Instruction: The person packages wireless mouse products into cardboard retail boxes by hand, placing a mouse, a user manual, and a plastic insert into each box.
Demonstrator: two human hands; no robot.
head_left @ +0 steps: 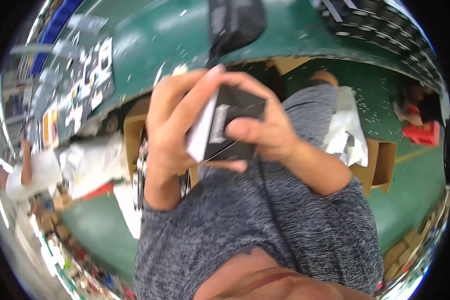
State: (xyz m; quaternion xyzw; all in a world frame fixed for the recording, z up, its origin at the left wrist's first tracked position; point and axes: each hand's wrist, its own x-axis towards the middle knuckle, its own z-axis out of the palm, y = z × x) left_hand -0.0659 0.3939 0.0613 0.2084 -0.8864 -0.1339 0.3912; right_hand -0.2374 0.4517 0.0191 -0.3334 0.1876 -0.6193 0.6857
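Between my two hands, held up in front of my chest, is a small black box (235, 107) with a white side (203, 131). My left hand (172, 117) wraps round its left side, fingers over the top edge. My right hand (270, 127) grips the right side, with the thumb lying across the black face. A thin pale line, maybe a thread or the box's edge, crosses that face. What lies behind the box is hidden by my hands.
A green workbench (160, 35) spans the far side, with a black mesh bag (237, 25) on it and black trays (380, 25) at right. Open cardboard boxes (383, 165) stand on both sides of me. A red object (422, 132) lies right; another person (20, 172) is far left.
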